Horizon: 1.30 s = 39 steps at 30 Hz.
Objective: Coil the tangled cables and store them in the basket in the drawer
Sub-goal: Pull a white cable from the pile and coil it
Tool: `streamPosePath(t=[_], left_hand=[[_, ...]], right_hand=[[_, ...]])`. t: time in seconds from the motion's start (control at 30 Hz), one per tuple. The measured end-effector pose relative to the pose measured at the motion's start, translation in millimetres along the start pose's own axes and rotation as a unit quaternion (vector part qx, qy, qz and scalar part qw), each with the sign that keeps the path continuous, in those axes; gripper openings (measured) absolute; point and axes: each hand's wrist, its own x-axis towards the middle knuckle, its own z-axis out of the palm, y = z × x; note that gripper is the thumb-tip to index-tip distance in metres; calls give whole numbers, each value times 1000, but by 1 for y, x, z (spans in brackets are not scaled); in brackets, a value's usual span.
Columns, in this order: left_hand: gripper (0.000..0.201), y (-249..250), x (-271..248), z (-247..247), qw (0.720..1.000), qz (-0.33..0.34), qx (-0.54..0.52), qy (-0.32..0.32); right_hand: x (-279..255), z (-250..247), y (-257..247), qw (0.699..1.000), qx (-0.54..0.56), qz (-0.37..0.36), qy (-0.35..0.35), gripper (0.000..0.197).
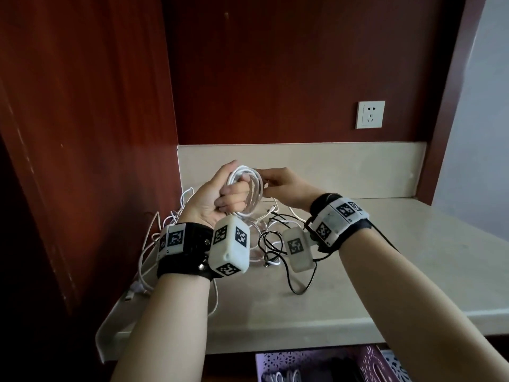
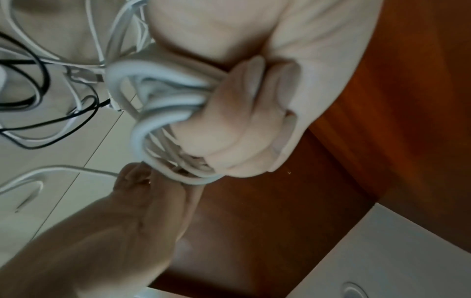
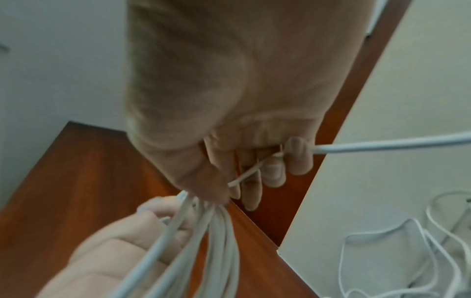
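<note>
The beige counter (image 1: 358, 271) has free room toward 3 o'clock; a wood wall closes it at 9 o'clock. At 6 o'clock, the head view alone shows the purple basket (image 1: 316, 365), cut by the frame. The left hand (image 1: 217, 194) grips the white cable coil (image 1: 254, 194). The right hand (image 1: 283, 183) pinches its loose strand; the right wrist view shows this. The tangled cables (image 1: 271, 238) lie below, partly hidden.

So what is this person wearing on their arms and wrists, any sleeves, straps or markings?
No sleeves: both forearms are bare. The left hand has a black wrist strap with metal studs, carrying white blocks printed with black-and-white square tags. The right hand has a similar black strap with white tagged panels, a white tagged module below it, and a thin black cable trailing from the strap.
</note>
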Motion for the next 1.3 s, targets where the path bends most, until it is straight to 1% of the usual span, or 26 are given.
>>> streamPosePath(t=[0.07,0.1,0.17,0.2,0.27,0.33,0.37,0.4,0.47,0.53,0.57,0.63,0.67,0.7,0.77,0.8,0.87,0.93,1.03,1.07,1.1,1.13,1.17,1.2,1.27,1.3], left_hand=[[39,-3,3,-5,999,-8,-39,-24],[38,-6,4,-9,996,-18,-63,-55],[34,-13,4,-17,982,-50,-122,-135],[33,-15,4,-19,978,-61,-129,-154],[30,-21,3,-22,983,-69,-84,-151],[33,-27,0,-17,984,-90,-24,-155],[36,-30,-2,-13,982,-100,3,-161],[41,-32,-3,-9,980,-109,26,-166],[49,-36,-5,-1,977,-120,56,-170],[58,-38,-4,5,978,-119,60,-161],[60,-38,-4,9,981,-116,60,-141],[60,-38,-2,17,989,-95,91,-65],[55,-38,-2,21,990,-76,118,-21],[49,-39,-2,24,987,-51,148,23],[39,-39,-4,29,972,8,216,89],[36,-40,-5,30,962,31,247,110],[34,-40,-7,34,949,57,280,136],[33,-40,-9,37,951,66,273,127],[35,-40,-10,32,968,49,235,76],[35,-40,-11,29,973,42,220,63],[37,-41,-11,27,975,41,212,52],[40,-41,-11,24,975,41,211,45],[43,-42,-12,24,976,39,213,35],[43,-42,-13,25,974,35,222,23],[39,-40,-16,31,966,26,256,0],[38,-38,-17,33,959,23,283,-2]], right_hand=[[-11,1,-8,997,76,16,-7,37],[-18,2,-10,994,109,23,-2,35],[-27,6,-8,984,171,39,32,26],[-31,9,-6,978,197,49,47,20],[-38,13,-1,974,207,73,49,17],[-47,16,1,981,182,70,19,5],[-50,17,1,983,173,62,13,9],[-52,19,2,983,174,53,19,11],[-52,25,6,984,164,43,58,11],[-52,31,10,983,141,49,109,22],[-52,33,12,981,131,54,131,26],[-56,33,10,977,123,58,164,30],[-58,31,9,976,115,60,178,31],[-60,29,6,975,110,61,185,30],[-65,24,1,975,109,64,183,25],[-66,22,0,975,110,67,181,25],[-66,20,1,975,111,71,179,29],[-67,19,5,976,112,72,175,34],[-72,16,4,977,143,53,150,41],[-73,15,4,975,166,51,142,38],[-74,14,5,973,178,54,139,31],[-75,14,4,972,183,59,136,22],[-75,13,6,973,174,66,133,20],[-76,12,8,975,170,67,128,23],[-76,10,11,976,177,61,111,21],[-77,10,11,977,177,55,104,28]])
